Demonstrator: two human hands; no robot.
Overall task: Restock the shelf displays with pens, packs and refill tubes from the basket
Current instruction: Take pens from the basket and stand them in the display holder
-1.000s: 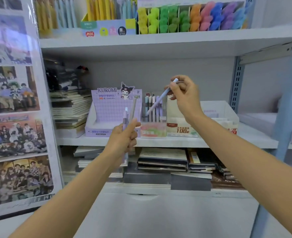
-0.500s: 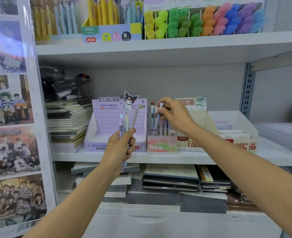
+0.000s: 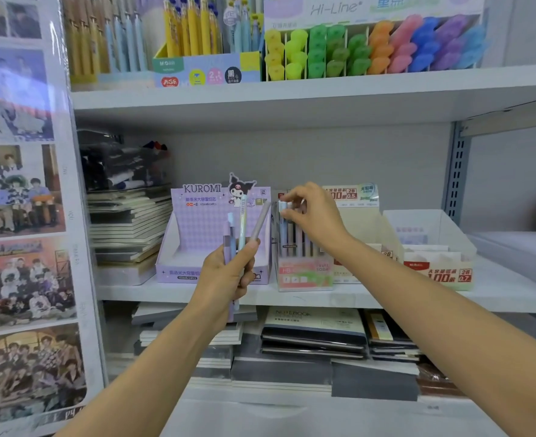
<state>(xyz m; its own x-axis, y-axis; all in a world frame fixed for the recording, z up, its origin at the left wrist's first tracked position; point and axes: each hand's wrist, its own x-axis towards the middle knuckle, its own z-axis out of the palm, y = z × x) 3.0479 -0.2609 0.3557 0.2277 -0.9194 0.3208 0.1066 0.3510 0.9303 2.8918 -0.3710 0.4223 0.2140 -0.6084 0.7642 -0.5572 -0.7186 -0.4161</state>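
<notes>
The left hand (image 3: 229, 272) is clenched round a small bunch of pens (image 3: 241, 230), held upright in front of the purple display box (image 3: 197, 234); that box is printed "KUROMI" beside a cartoon figure, with small Chinese text below that is too fine to read. The right hand (image 3: 314, 216) pinches the pale cap of one pen (image 3: 283, 228) standing in the clear holder (image 3: 304, 274) just right of the purple box (its pink and green front shows "HB" and what looks like "FRUIT SODA"); the pen's lower end sits among the others in the holder. Right of it, cream cartons (image 3: 437, 272) of refill tubes read "2B 0.5" on the back card and "100" with "2B 0.7" on the red front. On the upper shelf (image 3: 292, 93) a rack of bright markers (image 3: 370, 48) carries "Hi-Line", and a pen box (image 3: 203, 70) bears the "M&G" logo. A book (image 3: 314, 320) on the shelf below reads "NOTEBOOK".
</notes>
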